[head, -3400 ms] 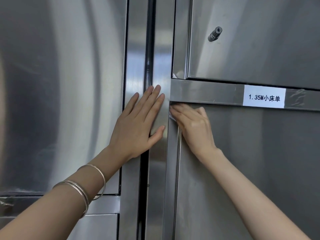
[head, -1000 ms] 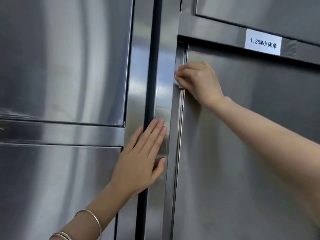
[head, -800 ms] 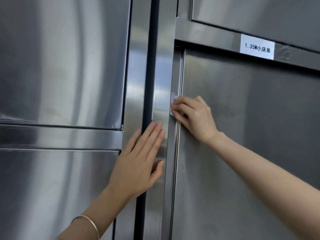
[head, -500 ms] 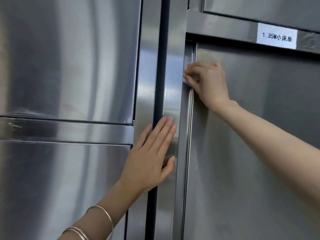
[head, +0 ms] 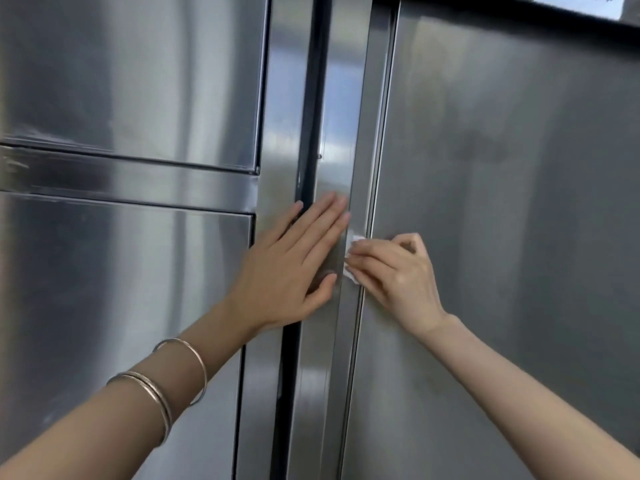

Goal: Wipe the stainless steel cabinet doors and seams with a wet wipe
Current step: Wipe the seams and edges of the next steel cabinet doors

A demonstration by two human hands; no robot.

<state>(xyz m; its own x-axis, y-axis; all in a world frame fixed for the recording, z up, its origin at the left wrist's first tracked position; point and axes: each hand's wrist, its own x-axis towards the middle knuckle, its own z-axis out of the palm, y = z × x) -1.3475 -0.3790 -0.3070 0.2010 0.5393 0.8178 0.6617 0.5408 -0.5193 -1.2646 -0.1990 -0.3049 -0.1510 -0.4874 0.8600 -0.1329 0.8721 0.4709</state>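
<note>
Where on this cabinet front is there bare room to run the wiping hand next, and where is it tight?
Free: the seam above and below the right hand, and the broad right door beside it. Crowded: the centre post, where the left hand lies flat beside the wet wipe.

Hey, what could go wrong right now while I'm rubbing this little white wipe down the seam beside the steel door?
1. The small white wet wipe barely shows past the fingers of the right hand, so bare fingertips may scrape the metal edge of the narrow vertical seam.
2. The left hand lies flat on the shiny steel strip, likely leaving fresh prints.
</note>
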